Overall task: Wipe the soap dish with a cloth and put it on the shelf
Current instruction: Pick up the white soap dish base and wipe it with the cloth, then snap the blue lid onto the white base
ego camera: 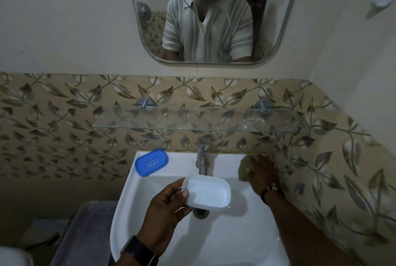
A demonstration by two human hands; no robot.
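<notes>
My left hand [166,205] holds the white soap dish [209,193] by its left end, hollow side up, over the basin of the white sink [225,242]. The dish's blue perforated insert [151,162] lies on the sink's back left corner. At the sink's back right corner my right hand [260,174] rests on a greenish cloth [245,168], fingers curled over it; the hand is blurred. A glass shelf [192,125] hangs on the patterned tile wall above the tap.
A chrome tap [202,155] stands at the sink's back centre, just behind the dish. A mirror [210,15] is on the wall above the shelf. A clear plastic bin [85,229] sits left of the sink. The tiled wall runs close along the right.
</notes>
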